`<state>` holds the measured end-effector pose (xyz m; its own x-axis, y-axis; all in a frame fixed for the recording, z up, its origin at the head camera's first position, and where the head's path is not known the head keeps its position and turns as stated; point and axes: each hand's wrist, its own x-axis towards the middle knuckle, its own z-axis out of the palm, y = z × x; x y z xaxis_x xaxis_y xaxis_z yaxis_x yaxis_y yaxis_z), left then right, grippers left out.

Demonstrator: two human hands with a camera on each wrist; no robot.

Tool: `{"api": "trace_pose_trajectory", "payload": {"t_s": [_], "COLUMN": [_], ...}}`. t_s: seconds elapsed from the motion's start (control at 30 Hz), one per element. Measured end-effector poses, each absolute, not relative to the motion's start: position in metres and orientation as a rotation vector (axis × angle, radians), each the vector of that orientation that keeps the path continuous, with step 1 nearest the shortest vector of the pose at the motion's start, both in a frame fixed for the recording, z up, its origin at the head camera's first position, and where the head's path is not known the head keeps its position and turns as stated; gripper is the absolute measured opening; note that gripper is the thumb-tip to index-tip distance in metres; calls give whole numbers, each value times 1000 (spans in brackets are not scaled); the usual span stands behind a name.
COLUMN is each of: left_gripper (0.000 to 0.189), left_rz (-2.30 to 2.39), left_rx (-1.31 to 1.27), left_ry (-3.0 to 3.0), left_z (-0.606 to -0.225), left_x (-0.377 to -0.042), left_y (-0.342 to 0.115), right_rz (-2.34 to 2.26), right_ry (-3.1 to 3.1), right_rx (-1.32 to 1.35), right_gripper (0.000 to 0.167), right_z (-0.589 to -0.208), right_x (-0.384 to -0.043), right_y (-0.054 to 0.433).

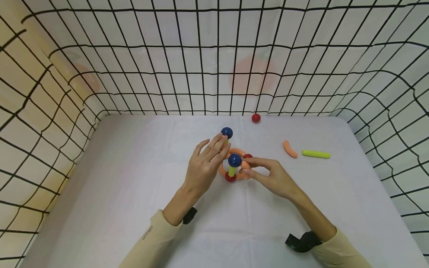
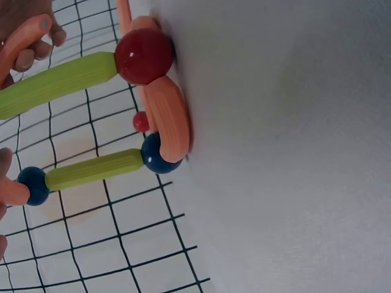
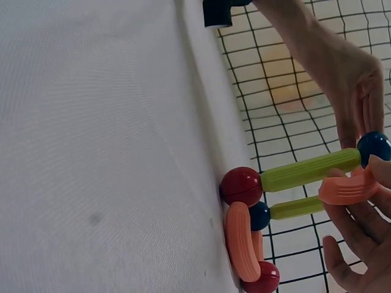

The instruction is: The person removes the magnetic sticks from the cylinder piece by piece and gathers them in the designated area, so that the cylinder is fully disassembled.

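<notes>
On the table is a ring of curved orange magnetic sticks (image 1: 236, 151) joined by balls, among them a red ball (image 1: 231, 177) at the front. Two green sticks (image 2: 93, 170) rise from the ring, each topped by a blue ball (image 1: 235, 160). My left hand (image 1: 205, 166) is at the farther top blue ball (image 1: 226, 132); its fingertips pinch an orange stick (image 2: 13, 191) against that ball, mostly out of frame. With thumb and fingers, my right hand (image 1: 275, 178) holds a curved orange stick (image 3: 348, 188) beside the nearer top blue ball. The left hand covers part of the ring.
A loose curved orange stick (image 1: 289, 149) and a straight green stick (image 1: 316, 154) lie to the right. One red ball (image 1: 256, 118) sits by the table's back edge. Black netting (image 1: 218, 59) surrounds the white table (image 1: 117, 186) at the back and sides.
</notes>
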<state>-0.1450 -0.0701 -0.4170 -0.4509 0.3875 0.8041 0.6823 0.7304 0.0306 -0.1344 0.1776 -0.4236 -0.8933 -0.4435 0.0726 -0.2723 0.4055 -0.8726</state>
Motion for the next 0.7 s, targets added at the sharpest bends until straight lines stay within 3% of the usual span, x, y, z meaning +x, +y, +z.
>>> {"api": "trace_pose_trajectory", "payload": {"t_s": [0.27, 0.7], "left_gripper": [43, 42], "left_rz": [-400, -393], "left_rx": [-802, -795], "left_ry": [-2075, -2069], "left_z": [-422, -424], "left_x": [-146, -146], "left_y": [-70, -70], "right_rz": [-1514, -1504], "right_ry": [2536, 2714], "right_rx": [-653, -894], "right_gripper": [38, 41], "right_z": [-423, -419], "right_x": [-134, -136], "right_y": [179, 180]}}
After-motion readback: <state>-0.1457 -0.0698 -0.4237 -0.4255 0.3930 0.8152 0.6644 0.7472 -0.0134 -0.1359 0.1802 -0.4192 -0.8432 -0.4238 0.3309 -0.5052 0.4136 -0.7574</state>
